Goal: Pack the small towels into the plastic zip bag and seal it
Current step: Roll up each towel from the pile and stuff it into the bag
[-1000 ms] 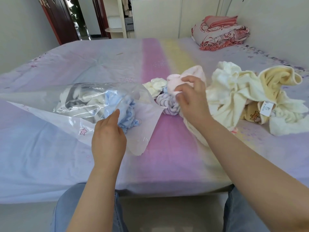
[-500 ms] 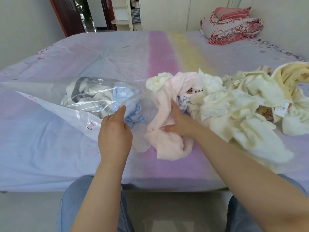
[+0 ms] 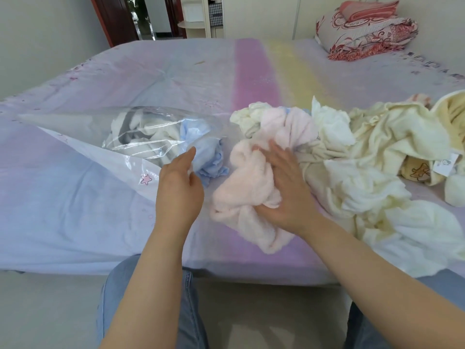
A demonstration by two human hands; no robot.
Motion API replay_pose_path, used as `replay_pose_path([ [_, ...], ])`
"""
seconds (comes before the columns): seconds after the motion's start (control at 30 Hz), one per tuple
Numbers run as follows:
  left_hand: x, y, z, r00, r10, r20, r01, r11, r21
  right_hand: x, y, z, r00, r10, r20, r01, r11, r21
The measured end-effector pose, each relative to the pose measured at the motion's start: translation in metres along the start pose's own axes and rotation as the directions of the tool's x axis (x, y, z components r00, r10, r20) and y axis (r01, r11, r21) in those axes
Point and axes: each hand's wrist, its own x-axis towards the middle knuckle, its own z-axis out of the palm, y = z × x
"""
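**Pink towel at the mouth of the zip bag**

Head view: A clear plastic zip bag (image 3: pixel 141 137) lies on its side on the bed (image 3: pixel 75 210), left of the middle, with its mouth turned toward the right. White, grey and cream towels sit bunched inside it, and a light blue towel (image 3: pixel 208 157) fills the mouth, its ruffled edge poking out. A small pink star is printed on the bag's lower flap near the opening.

The left hand (image 3: pixel 178 187) is at the bag's mouth, fingers curled at the lower edge of the plastic beside the blue towel; whether it pinches the plastic cannot be told. The right hand (image 3: pixel 286 192) presses flat, fingers spread, on a crumpled pink towel (image 3: pixel 251 187) lying just right of the bag's mouth, near the bed's front edge.

A loose heap of cream and yellow towels (image 3: pixel 372 172) spreads from the pink one toward the bed's right edge. Folded red-patterned bedding (image 3: pixel 364 31) is stacked at the far right corner.
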Motion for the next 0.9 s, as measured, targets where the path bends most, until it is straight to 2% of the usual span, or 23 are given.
replay_pose_path([
  [0.03, 0.001, 0.0, -0.002, 0.999, -0.003, 0.036, 0.004, 1.0, -0.029, 0.001, -0.011, -0.001, 0.996, -0.064, -0.054, 0.067, 0.997, 0.05],
  [0.1, 0.003, -0.002, -0.009, 0.992, -0.016, 0.123, 0.027, 0.995, -0.093, 0.001, -0.029, 0.001, 0.99, -0.081, -0.114, 0.1, 0.981, 0.167],
  [0.17, 0.005, -0.004, -0.018, 0.983, -0.006, 0.183, 0.032, 0.99, -0.138, 0.004, -0.038, 0.013, 1.0, -0.003, -0.014, 0.006, 0.979, 0.202],
  [0.23, 0.002, -0.005, -0.026, 0.985, 0.016, 0.172, 0.007, 0.991, -0.131, 0.014, -0.039, 0.031, 0.985, 0.1, 0.137, -0.118, 0.985, 0.128],
  [0.27, -0.001, -0.005, -0.029, 0.989, 0.025, 0.146, -0.008, 0.993, -0.118, 0.022, -0.038, 0.042, 0.977, 0.138, 0.164, -0.153, 0.985, 0.082],
  [0.37, -0.008, -0.003, -0.035, 0.996, 0.046, 0.074, -0.04, 0.997, -0.071, 0.041, -0.037, 0.071, 0.958, 0.283, 0.054, -0.286, 0.956, 0.059],
  [0.4, -0.008, -0.003, -0.036, 0.996, 0.047, 0.071, -0.042, 0.997, -0.062, 0.042, -0.038, 0.079, 0.946, 0.324, 0.001, -0.324, 0.946, 0.023],
  [0.43, -0.009, -0.004, -0.037, 0.996, 0.05, 0.076, -0.046, 0.998, -0.053, 0.04, -0.038, 0.088, 0.938, 0.345, -0.006, -0.345, 0.935, -0.083],
  [0.47, -0.01, -0.005, -0.037, 0.995, 0.053, 0.088, -0.05, 0.998, -0.042, 0.035, -0.035, 0.096, 0.929, 0.363, 0.07, -0.341, 0.915, -0.217],
  [0.5, -0.012, -0.006, -0.035, 0.993, 0.057, 0.105, -0.054, 0.998, -0.03, 0.028, -0.031, 0.101, 0.9, 0.38, 0.213, -0.304, 0.898, -0.318],
  [0.53, -0.014, -0.006, -0.033, 0.991, 0.06, 0.121, -0.058, 0.998, -0.021, 0.022, -0.025, 0.103, 0.848, 0.38, 0.369, -0.258, 0.905, -0.337],
  [0.57, -0.017, -0.006, -0.03, 0.989, 0.065, 0.131, -0.064, 0.998, -0.014, 0.02, -0.019, 0.101, 0.796, 0.362, 0.485, -0.249, 0.926, -0.284],
  [0.6, -0.02, -0.007, -0.028, 0.988, 0.076, 0.131, -0.075, 0.997, -0.011, 0.019, -0.015, 0.095, 0.785, 0.337, 0.52, -0.282, 0.941, -0.185],
  [0.63, -0.022, -0.007, -0.025, 0.988, 0.093, 0.122, -0.092, 0.996, -0.01, 0.017, -0.014, 0.087, 0.82, 0.324, 0.472, -0.336, 0.94, -0.062],
  [0.67, -0.023, -0.007, -0.024, 0.988, 0.113, 0.108, -0.113, 0.994, -0.009, 0.015, -0.014, 0.078, 0.875, 0.34, 0.345, -0.372, 0.928, 0.028],
  [0.73, -0.022, -0.008, -0.021, 0.988, 0.137, 0.078, -0.137, 0.991, 0.001, 0.003, -0.01, 0.062, 0.933, 0.357, 0.035, -0.356, 0.934, -0.037],
  [0.77, -0.022, -0.009, -0.021, 0.988, 0.138, 0.07, -0.139, 0.99, 0.006, -0.007, -0.006, 0.055, 0.934, 0.355, -0.042, -0.358, 0.926, -0.121],
  [0.8, -0.021, -0.01, -0.02, 0.988, 0.136, 0.067, -0.137, 0.99, 0.009, -0.016, -0.002, 0.049, 0.927, 0.374, -0.015, -0.37, 0.91, -0.185],
  [0.83, -0.021, -0.011, -0.02, 0.989, 0.134, 0.069, -0.135, 0.991, 0.007, -0.022, 0.003, 0.043, 0.907, 0.413, 0.085, -0.39, 0.899, -0.198],
  [0.9, -0.021, -0.014, -0.02, 0.989, 0.12, 0.087, -0.12, 0.993, -0.008, -0.027, 0.01, 0.035, 0.795, 0.467, 0.387, -0.438, 0.884, -0.165],
])
